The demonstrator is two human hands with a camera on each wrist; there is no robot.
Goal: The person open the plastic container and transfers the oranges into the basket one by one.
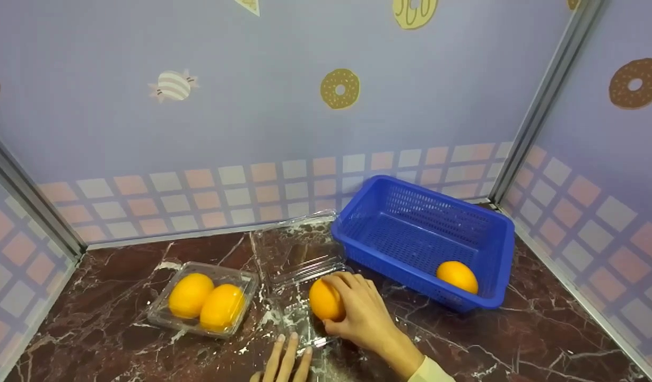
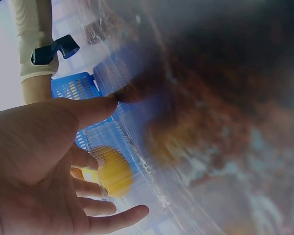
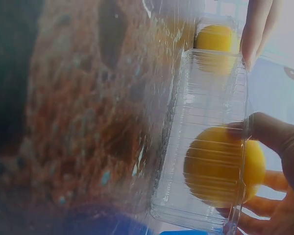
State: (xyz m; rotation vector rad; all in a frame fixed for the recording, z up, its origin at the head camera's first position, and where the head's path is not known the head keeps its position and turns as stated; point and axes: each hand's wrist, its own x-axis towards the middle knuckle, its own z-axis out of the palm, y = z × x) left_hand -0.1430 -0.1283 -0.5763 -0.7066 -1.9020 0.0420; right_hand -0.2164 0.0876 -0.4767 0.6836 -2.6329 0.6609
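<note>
My right hand point(image 1: 365, 313) grips an orange point(image 1: 324, 298), with the thumb below and fingers curled over its far side. That orange is in the right part of an open clear plastic clamshell box point(image 1: 299, 265), whose lid is raised toward the back wall. Through the box's ribbed wall point(image 3: 196, 83) the right wrist view shows the orange low inside. At the box's front edge, my left hand point(image 1: 287, 361) has its fingers extended; in the left wrist view its thumb and fingers are spread beside the clear plastic. Whether they press on it is hard to tell.
A blue perforated basket point(image 1: 397, 273) stands at the back right, close against the open box, with one orange point(image 1: 457, 276) in its front right corner. To the left, another clear box point(image 1: 158, 313) holds two oranges point(image 1: 191, 295). Walls bound the marbled counter point(image 1: 516, 339).
</note>
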